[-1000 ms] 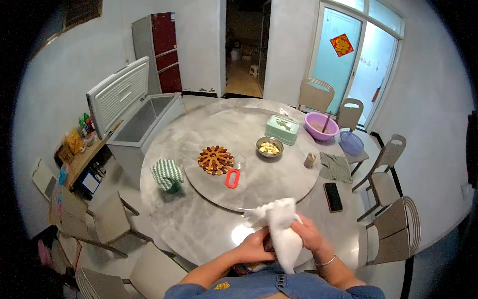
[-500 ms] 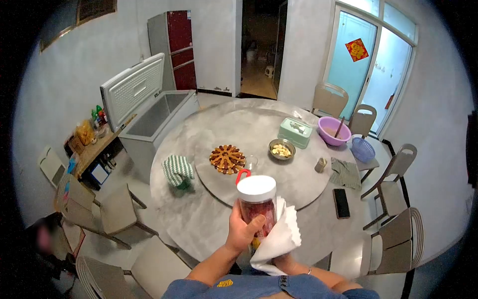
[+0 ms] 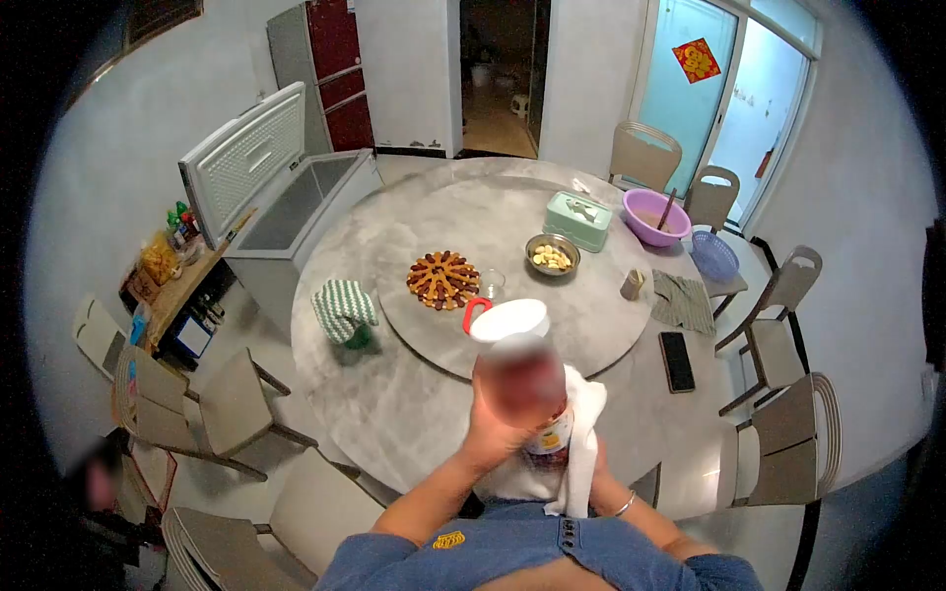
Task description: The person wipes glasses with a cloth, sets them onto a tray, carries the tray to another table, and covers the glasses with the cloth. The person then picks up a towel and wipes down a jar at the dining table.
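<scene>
A clear jar (image 3: 524,379) with a white lid (image 3: 512,320) and dark red contents stands upright in front of my body, partly blurred. My left hand (image 3: 493,424) is wrapped round its left side. A white cloth (image 3: 583,424) hangs against the jar's right side and below it. My right hand (image 3: 601,478) is at the cloth, low on the right, its fingers mostly hidden behind the cloth. Beyond the jar, a red-handled item (image 3: 477,312) lies on the turntable, near a brown patterned trivet (image 3: 443,280) and a small glass (image 3: 491,286).
The round marble table (image 3: 394,433) bears a steel bowl (image 3: 552,254), green box (image 3: 577,221), purple basin (image 3: 655,218), grey cloth (image 3: 683,301), phone (image 3: 677,361) and striped cloth (image 3: 344,310). Chairs surround it. An open chest freezer (image 3: 296,212) stands left; a person (image 3: 99,492) is at lower left.
The jar, mostly covered by the cloth at first, came up into view upright in my left hand. My right hand moved lower with the cloth. The camera view has shifted.
</scene>
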